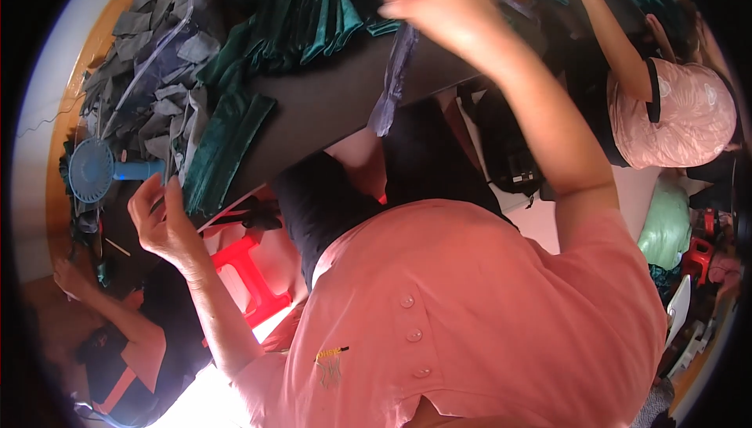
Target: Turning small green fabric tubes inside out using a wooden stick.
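My left hand (pixel 168 220) is raised at the table's left near edge, fingers curled toward the thumb. What they hold, if anything, I cannot make out. Just beside its fingertips lies a folded dark green velvet piece (pixel 225 150). My right hand (pixel 442 1) is lifted at the top, slightly smeared, its fingers bent together; their contents cannot be made out. A crumpled purple plastic strip (pixel 394 79) hangs below it over the table edge. Whether the hand touches it is unclear. Several pleated green velvet pieces (pixel 313 17) are heaped between the hands.
Grey fabric scraps (pixel 168 60) pile up at the left of the dark table (pixel 313 107). A small blue fan (pixel 92 169) stands there. A red stool (pixel 252 279) is below. Co-workers' arms (pixel 619 44) reach in at right and lower left (pixel 110 307). A black bag (pixel 505 146) is under the table.
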